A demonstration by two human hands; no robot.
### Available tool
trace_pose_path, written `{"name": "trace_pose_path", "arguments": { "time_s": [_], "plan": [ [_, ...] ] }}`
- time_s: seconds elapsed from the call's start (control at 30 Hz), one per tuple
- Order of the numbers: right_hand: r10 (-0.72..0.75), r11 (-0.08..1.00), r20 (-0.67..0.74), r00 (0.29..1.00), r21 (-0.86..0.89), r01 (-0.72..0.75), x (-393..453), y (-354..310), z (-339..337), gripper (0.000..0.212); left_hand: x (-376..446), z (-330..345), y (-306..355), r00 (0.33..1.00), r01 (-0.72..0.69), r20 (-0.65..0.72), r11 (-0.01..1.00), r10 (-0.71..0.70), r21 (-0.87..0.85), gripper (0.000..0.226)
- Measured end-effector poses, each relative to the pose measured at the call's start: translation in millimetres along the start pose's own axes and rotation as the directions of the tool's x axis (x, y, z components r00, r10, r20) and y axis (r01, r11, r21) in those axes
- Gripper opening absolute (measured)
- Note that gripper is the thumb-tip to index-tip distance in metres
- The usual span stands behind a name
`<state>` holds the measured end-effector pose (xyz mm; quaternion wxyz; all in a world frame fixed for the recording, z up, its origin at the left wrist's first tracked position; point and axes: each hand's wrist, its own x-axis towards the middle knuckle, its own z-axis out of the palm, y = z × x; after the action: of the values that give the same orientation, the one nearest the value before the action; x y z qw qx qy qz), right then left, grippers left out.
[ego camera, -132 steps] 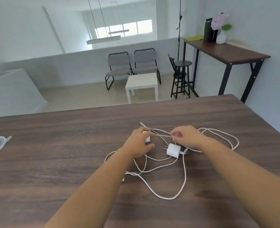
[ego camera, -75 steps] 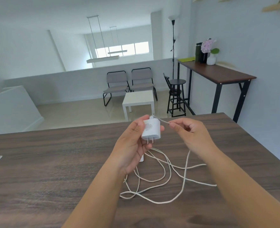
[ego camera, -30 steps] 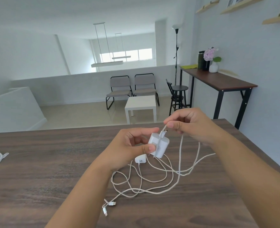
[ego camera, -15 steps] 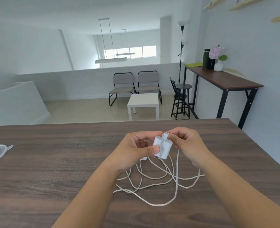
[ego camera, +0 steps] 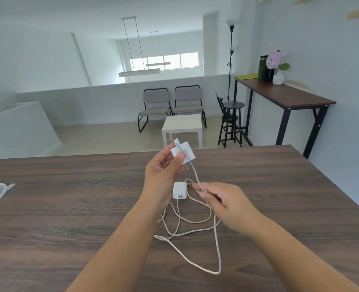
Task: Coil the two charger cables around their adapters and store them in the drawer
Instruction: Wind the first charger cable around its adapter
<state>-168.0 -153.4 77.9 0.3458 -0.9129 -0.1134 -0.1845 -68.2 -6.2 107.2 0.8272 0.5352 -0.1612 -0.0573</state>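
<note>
Left hand (ego camera: 163,173) pinching small white cube adapter (ego camera: 183,152), now raised; right hand (ego camera: 227,204) dropped below adapter, pinching white braided cable (ego camera: 196,175).

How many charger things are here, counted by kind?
Adapters: 2, one in the left hand at, one on the table at.
Cables: 2, cable in the right hand at, the other at.
Total: 4.

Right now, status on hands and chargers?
Left hand holds raised adapter. Right hand pinches its cable. Second adapter on table, uncoiled.
</note>
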Motion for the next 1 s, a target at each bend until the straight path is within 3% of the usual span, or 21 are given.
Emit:
{"name": "trace_pose_path", "arguments": {
  "time_s": [0.17, 0.27, 0.4, 0.5, 0.6, 0.8, 1.0],
  "plan": [
    [0.052, 0.989, 0.150, 0.987, -0.143, -0.031, -1.2, -7.5, -8.6, 0.034, 0.1, 2.3, -1.6, 0.999, 0.025, -0.018, 0.989, -0.028, -0.144, 0.031],
    [0.036, 0.982, 0.131, 0.991, -0.187, -0.011, -0.6, -12.4, -14.9, 0.034, -1.5, 2.0, -5.0, 0.999, 0.025, -0.044, 0.993, -0.030, -0.113, 0.033],
    [-0.035, 0.946, 0.093, 0.995, -0.318, 0.063, 6.2, -13.2, -25.6, 0.038, -6.1, -3.1, -8.3, 0.999, -0.045, -0.013, 0.989, 0.047, 0.141, 0.036],
    [-0.082, 0.933, 0.076, 0.994, -0.346, 0.104, 14.1, -10.7, -33.7, 0.029, -7.6, -10.1, -13.5, 0.993, -0.105, 0.090, 0.923, 0.077, 0.370, 0.037],
    [-0.125, 0.920, 0.012, 0.992, -0.372, 0.121, 21.1, -5.3, -42.6, 0.022, -9.1, -15.7, -13.8, 0.982, -0.094, 0.186, 0.904, 0.016, 0.417, 0.039],
    [-0.229, 0.942, -0.083, 0.970, -0.268, 0.200, 31.0, -2.2, -44.1, 0.021, -15.0, -21.6, -1.9, 0.941, -0.071, 0.324, 0.884, -0.095, 0.463, 0.046],
    [-0.215, 0.973, -0.118, 0.969, -0.115, 0.202, 35.3, -9.6, -38.7, 0.014, -19.3, -21.9, 9.7, 0.918, -0.064, 0.376, 0.888, -0.127, 0.456, 0.048]
  ]
}}
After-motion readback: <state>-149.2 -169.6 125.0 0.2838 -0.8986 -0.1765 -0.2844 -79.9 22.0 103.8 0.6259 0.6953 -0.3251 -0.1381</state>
